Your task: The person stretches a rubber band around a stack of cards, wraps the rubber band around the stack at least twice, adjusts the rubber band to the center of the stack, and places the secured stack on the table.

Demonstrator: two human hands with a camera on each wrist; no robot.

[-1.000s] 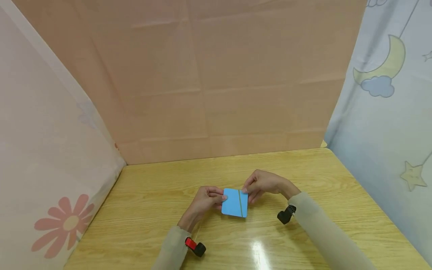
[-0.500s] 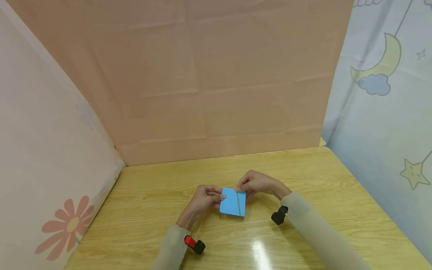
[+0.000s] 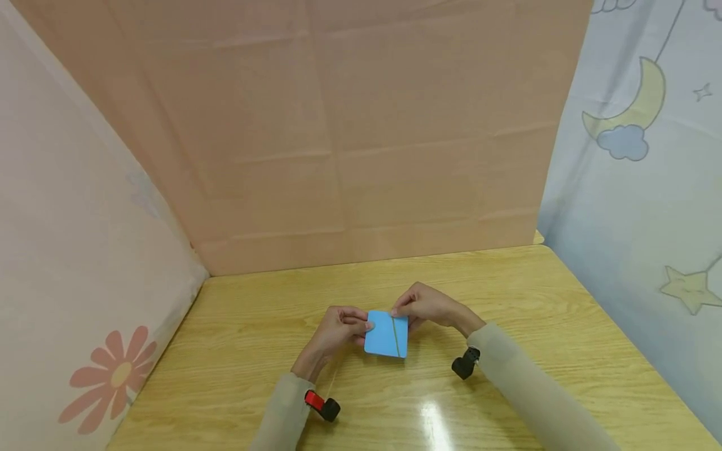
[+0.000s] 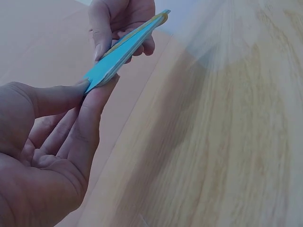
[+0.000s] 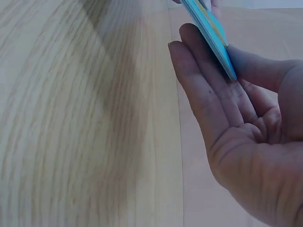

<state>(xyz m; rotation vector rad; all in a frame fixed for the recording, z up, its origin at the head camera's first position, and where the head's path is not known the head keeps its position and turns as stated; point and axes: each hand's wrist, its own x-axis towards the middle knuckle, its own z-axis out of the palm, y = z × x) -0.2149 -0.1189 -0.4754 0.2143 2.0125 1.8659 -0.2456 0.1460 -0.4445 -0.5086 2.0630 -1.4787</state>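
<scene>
A thin stack of light blue square cards [image 3: 379, 335] with rounded corners is held above the table. Around it runs a yellowish rubber band [image 3: 396, 337], slightly slanted and nearer the right edge. My left hand [image 3: 334, 332] pinches the left edge, thumb on top and fingers beneath. At the upper right, my right hand [image 3: 433, 307] has its thumb on the face by the band's upper end. Layered edges of the cards [image 5: 208, 35] show in the right wrist view, where the fingers lie behind them. In the left wrist view the rubber band [image 4: 163, 19] loops the far end.
The wooden table [image 3: 254, 363] spreads beneath both hands. A plain tan cloth [image 3: 338, 156] hangs along its back. Printed curtains stand on either side, a flowered left curtain [image 3: 84, 250] and a moon-and-star right curtain [image 3: 632, 219]. Each wrist bears a small black camera [image 3: 465, 364].
My right thumb has slid left across the face to the rubber band's upper end. Both hands and the cards have drifted slightly left and up in view.
</scene>
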